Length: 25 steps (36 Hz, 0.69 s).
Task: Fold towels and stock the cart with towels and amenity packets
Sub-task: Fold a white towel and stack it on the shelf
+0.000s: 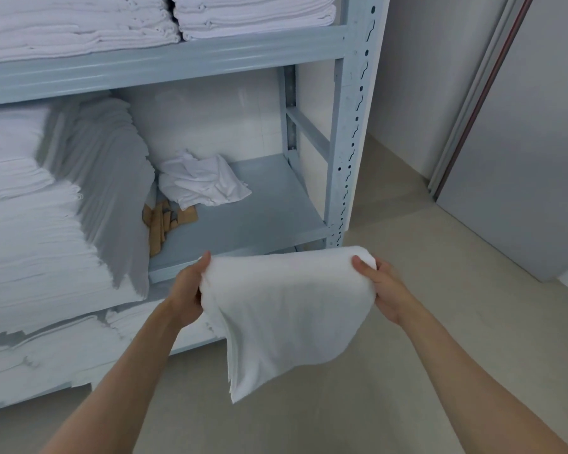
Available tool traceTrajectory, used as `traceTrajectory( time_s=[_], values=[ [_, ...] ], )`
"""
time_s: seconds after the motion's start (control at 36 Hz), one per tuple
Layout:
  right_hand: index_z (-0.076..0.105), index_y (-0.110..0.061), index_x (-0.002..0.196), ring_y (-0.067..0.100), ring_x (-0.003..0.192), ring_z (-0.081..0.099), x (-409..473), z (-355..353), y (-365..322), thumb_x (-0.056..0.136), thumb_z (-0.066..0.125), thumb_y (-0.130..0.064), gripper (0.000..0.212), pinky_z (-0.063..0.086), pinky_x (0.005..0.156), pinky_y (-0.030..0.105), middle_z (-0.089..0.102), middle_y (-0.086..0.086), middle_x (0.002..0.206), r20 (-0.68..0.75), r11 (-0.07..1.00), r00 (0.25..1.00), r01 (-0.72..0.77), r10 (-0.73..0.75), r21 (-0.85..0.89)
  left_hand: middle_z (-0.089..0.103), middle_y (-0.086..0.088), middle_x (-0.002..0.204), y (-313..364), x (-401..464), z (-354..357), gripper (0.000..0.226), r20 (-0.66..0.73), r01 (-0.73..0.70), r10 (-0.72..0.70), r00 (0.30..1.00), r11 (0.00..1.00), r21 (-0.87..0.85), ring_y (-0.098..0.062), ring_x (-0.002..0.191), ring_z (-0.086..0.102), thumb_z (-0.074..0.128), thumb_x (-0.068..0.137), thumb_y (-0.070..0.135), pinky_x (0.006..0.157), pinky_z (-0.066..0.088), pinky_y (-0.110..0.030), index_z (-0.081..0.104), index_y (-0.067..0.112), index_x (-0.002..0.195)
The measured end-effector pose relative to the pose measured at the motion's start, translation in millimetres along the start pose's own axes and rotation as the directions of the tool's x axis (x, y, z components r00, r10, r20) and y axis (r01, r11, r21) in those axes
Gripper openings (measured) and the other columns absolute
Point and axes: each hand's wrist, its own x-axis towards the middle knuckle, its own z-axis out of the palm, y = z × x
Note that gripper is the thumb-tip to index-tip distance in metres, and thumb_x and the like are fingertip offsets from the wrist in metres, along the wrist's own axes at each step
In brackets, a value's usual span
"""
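My left hand (191,286) and right hand (379,285) grip one part-folded towel (286,309) before the shelf (243,221); stocking remains, no cart visible.

Linen storeroom, likely hotel housekeeping. Grey slotted-steel shelving unit (348,132) fills left side, shelves loaded with tall stacks of folded white linen (30,231). Brown packets (164,221) on middle shelf. Bare beige floor (407,371), plain walls.

- Towel (286,309): soft white terry cloth, matt, nappy.
- Shelf rack (348,152): pale grey-blue painted metal, smooth, slight sheen.
- Crumpled cloth (204,183) at 11 o'clock: thin, creased white fabric.
- Floor (440,371): smooth, matt beige.
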Motion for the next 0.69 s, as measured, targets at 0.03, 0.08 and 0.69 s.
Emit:
traceTrajectory(
  time_s=[0.03, 0.08, 0.69],
  values=[
    [0.07, -0.017, 0.113, 0.021, 0.096, 0.074, 0, 4, -7, 0.076, 0.077, -0.043, 0.045, 0.057, 0.066, 0.026, 0.075, 0.008, 0.111, -0.017, 0.999, 0.999, 0.03, -0.03, -0.02, 0.073, -0.012, 0.117, -1, -1, -2, 0.042, 0.036, -0.002, 0.004, 0.999, 0.998, -0.058, -0.03, 0.108, 0.069, 0.054, 0.099, 0.042, 0.091, 0.053, -0.042, 0.067, 0.008, 0.12],
    [0.072, -0.014, 0.108, 0.022, 0.09, 0.074, 0, 13, -19, 0.077, 0.076, -0.044, 0.043, 0.058, 0.066, 0.029, 0.076, 0.011, 0.106, -0.045, 0.994, 0.995, 0.083, -0.087, -0.077, 0.069, -0.011, 0.12, -2, 1, -6, 0.037, 0.037, -0.045, 0.05, 0.998, 0.99, -0.137, -0.032, 0.111, 0.066, 0.051, 0.099, 0.033, 0.096, 0.048, -0.041, 0.066, 0.005, 0.118],
    [0.064, -0.012, 0.097, 0.018, 0.076, 0.055, 9, 42, -62, 0.093, 0.069, -0.026, 0.016, 0.045, 0.07, 0.034, 0.062, 0.003, 0.084, -0.227, 0.928, 0.922, 0.247, -0.314, -0.279, 0.049, -0.002, 0.056, -14, 21, 5, 0.024, -0.285, -0.149, 0.121, 0.951, 0.986, -0.08, -0.018, 0.055, 0.045, 0.049, 0.094, 0.013, 0.053, 0.042, -0.032, 0.051, 0.01, 0.07]
  ],
)
